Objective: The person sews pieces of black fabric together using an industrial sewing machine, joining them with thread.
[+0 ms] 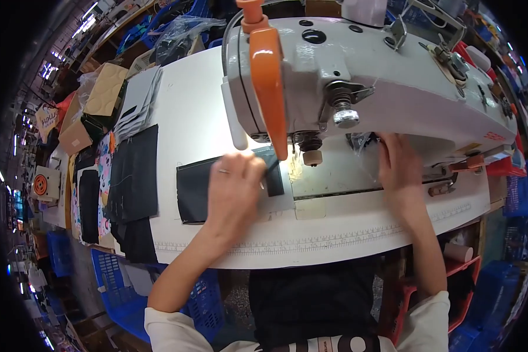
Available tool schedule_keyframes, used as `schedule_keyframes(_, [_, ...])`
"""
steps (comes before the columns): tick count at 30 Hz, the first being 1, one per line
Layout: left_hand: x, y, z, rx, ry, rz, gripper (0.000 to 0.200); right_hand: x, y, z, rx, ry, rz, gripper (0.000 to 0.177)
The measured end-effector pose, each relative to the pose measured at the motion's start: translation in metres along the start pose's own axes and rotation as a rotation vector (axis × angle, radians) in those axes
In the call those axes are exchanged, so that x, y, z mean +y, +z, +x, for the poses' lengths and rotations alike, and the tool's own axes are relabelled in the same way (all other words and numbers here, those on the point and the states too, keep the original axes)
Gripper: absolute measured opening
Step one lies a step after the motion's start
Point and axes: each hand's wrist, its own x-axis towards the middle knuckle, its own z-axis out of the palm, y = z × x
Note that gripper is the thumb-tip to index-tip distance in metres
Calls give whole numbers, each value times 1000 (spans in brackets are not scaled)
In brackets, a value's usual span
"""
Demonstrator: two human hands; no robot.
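Observation:
My left hand (236,185) is over a dark fabric piece (192,190) that lies flat on the white table, left of the sewing machine needle area. Its fingers are curled, and a small thin metallic item shows by them; what they grip is blurred. Under the machine arm, my right hand (398,167) reaches to a small clear plastic bag (362,144). The fingers of that hand are partly hidden and smeared. The white sewing machine (302,70) has an orange part (267,76) at its front, just above and between my hands.
Stacked black fabric pieces (132,176) and grey pieces (138,97) lie at the left of the table (188,82). A ruler strip (299,239) runs along the front edge. Blue baskets (120,287) and a red crate (463,267) stand below.

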Motion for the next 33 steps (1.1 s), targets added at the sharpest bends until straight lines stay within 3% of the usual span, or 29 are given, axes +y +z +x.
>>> schedule_keyframes(2, [1, 5, -2, -113, 258, 15, 18, 14, 19, 7, -51, -51, -125, 12])
schedule_keyframes(6, [3, -8, 6, -169, 73, -175, 16, 17, 18, 9, -49, -63, -150, 11])
schedule_keyframes(12, [6, -11, 11, -184, 27, -322, 16, 17, -4, -1, 64, -30, -32, 13])
schedule_keyframes(15, [6, -11, 13, -200, -16, -381, 13, 0, -22, -6, -22, 302, 369, 13])
schedule_keyframes(16, [6, -11, 13, -229, -70, -456, 13, -6, -25, -8, -26, 298, 371, 13])
schedule_keyframes(19, [4, -14, 13, -291, -190, -595, 12, -33, -26, -17, -275, 694, 1002, 13])
schedule_keyframes(26, [7, -22, 18, -407, -429, -1016, 13, -90, 1, -19, -497, 682, 1150, 16])
schedule_keyframes(32, [-2, -20, 22, -459, -489, -983, 14, -105, 20, -23, -598, 713, 1193, 12])
schedule_keyframes(33, [-4, -21, 24, -486, -512, -917, 13, -101, 21, -26, -545, 436, 941, 14])
